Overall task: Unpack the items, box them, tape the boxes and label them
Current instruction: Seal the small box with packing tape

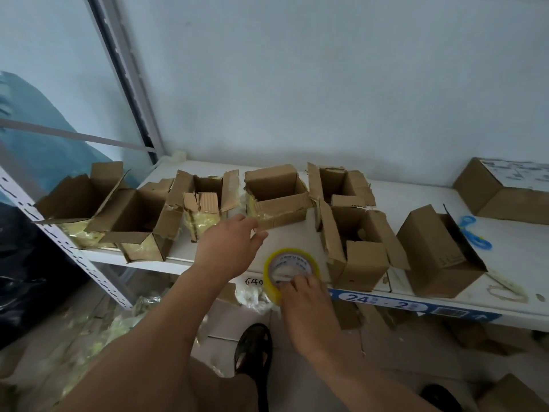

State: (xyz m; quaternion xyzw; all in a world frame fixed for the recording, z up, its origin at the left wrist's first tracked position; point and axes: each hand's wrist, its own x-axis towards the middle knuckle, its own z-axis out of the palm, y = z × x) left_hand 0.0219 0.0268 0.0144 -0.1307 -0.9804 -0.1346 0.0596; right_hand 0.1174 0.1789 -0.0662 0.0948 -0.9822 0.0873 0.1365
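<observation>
We hold the roll of yellowish packing tape (289, 270) upright at the front edge of the white shelf (416, 200), our right hand (309, 295) gripping its lower rim with curled fingers. Our left hand (228, 248) reaches forward over the shelf with fingers extended and relaxed, holding nothing, its fingertips close to the open cardboard box (276, 194) in the middle of the row. More open boxes stand to either side, and a closed box (505, 191) sits at far right.
</observation>
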